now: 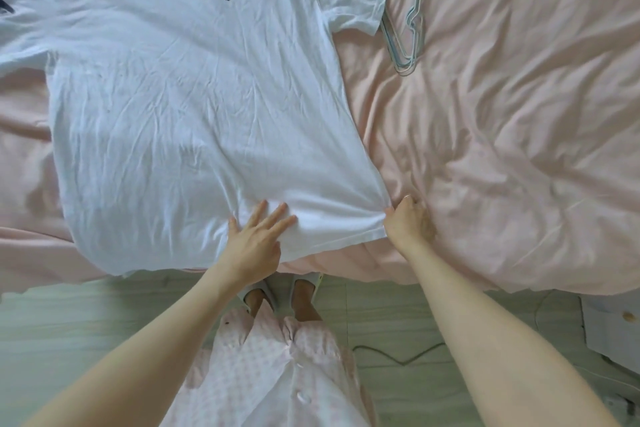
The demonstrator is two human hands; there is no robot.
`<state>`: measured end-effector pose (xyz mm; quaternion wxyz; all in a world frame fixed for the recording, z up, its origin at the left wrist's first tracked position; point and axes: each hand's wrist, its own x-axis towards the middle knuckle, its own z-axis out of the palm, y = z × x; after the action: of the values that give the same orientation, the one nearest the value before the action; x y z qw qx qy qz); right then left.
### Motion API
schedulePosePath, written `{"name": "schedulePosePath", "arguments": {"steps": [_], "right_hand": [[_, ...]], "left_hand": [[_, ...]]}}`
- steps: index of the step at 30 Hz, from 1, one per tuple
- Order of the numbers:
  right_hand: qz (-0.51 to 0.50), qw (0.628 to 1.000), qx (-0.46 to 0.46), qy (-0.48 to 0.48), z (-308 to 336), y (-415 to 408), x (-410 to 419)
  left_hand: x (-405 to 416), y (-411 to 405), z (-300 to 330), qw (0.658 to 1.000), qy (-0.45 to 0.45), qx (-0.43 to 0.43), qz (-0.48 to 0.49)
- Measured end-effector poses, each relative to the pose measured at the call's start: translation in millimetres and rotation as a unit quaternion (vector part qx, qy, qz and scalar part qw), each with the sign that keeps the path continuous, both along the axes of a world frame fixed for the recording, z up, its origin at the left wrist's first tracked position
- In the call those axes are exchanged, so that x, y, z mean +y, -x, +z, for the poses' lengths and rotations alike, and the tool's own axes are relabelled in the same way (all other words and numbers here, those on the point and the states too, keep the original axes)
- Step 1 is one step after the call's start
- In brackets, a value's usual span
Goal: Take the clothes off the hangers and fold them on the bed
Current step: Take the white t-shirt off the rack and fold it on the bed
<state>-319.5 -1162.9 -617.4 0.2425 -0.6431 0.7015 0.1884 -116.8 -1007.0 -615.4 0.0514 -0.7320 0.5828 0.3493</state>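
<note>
A white T-shirt (pixel 194 107) with small dark cat and paw prints near its collar lies spread flat, front up, on the pink bed (pixel 502 135), collar at the far side. My left hand (pixel 258 239) presses flat on the shirt's near hem with fingers straight and spread. My right hand (pixel 408 222) pinches the hem's right corner, fingers curled, and the cloth bunches there. Several pale metal hangers (pixel 407 28) lie bare in a stack on the bed to the right of the shirt's right sleeve.
The pink cover is rumpled on the right half of the bed. The bed's near edge runs across the view just below my hands. Beyond it is pale floor with a dark cable (pixel 398 355) and a white box (pixel 613 329) at the right.
</note>
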Motion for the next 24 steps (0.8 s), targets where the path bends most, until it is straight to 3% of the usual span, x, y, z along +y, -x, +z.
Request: {"name": "schedulePosePath", "arguments": {"steps": [3,6,10,14,17,24], "right_hand": [[0.064,0.99,-0.021,0.12,8,-19,7],[0.147,0.969,-0.105,0.17,15,-49,20],[0.254,0.953,-0.127,0.102,18,-102,54],[0.249,0.963,-0.104,0.018,13,-147,90],[0.242,0.968,-0.067,-0.026,10,-147,96],[0.228,0.973,-0.021,-0.032,-3,-150,114]], "left_hand": [[12,-8,8,0.98,0.126,0.047,0.146],[28,-24,13,0.946,0.167,0.069,0.27],[56,-73,13,0.87,0.21,0.017,0.446],[111,-149,0,0.782,0.198,-0.073,0.586],[133,-181,-6,0.761,0.157,-0.057,0.627],[138,-192,-5,0.764,0.144,0.016,0.629]]}}
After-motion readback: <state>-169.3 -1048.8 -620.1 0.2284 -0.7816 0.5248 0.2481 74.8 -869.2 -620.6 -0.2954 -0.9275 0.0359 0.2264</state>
